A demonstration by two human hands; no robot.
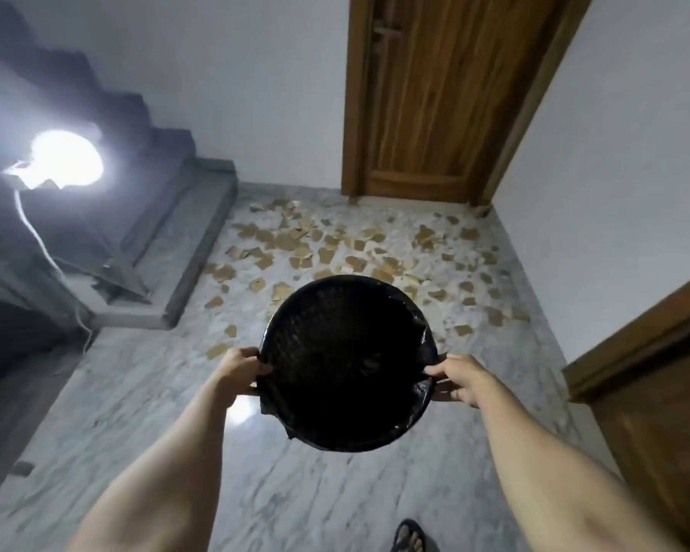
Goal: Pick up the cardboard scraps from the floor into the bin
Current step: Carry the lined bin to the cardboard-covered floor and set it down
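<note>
I hold a round black mesh bin (347, 324), lined with a black plastic bag, in the air in front of me. My left hand (238, 366) grips its left rim and my right hand (457, 378) grips its right rim. Its inside looks dark; what it holds cannot be told. Several brown cardboard scraps (335, 249) lie scattered over the marble floor beyond the bin, from the stair foot across to the right wall.
Grey stairs (168, 233) rise at the left, with a bright lamp (62, 159) and its white cord. A closed wooden door (431, 93) stands at the far end, another door (662, 412) at the right. My sandalled foot (409, 535) shows at the bottom.
</note>
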